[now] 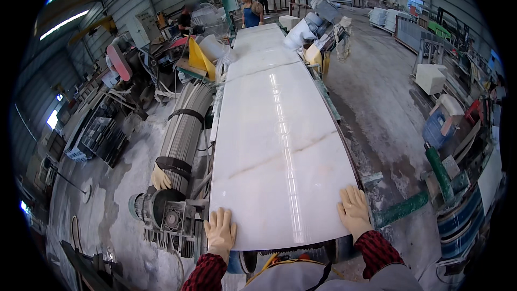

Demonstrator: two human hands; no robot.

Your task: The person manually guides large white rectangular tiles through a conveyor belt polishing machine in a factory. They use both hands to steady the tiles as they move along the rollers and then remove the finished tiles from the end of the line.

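Observation:
A long polished white stone slab (280, 108) with thin brownish veins stretches away in front of me. My left hand (219, 233), in a cream glove, lies flat on its near left corner with the fingers spread. On the near right edge rests my right hand (354, 211), gloved the same way, its fingers stretched out over the stone. Neither hand is wrapped around anything. Blue rollers (344, 249) show partly beneath the slab's near end; most of the support is hidden.
Left of the slab stand a grey motor (171, 218) and a ribbed cylinder (188, 124) with a loose glove (160, 177) on it. A green beam (401, 209) juts out at right. Beyond the slab's far end stands a person in blue (251, 13); other people are farther back.

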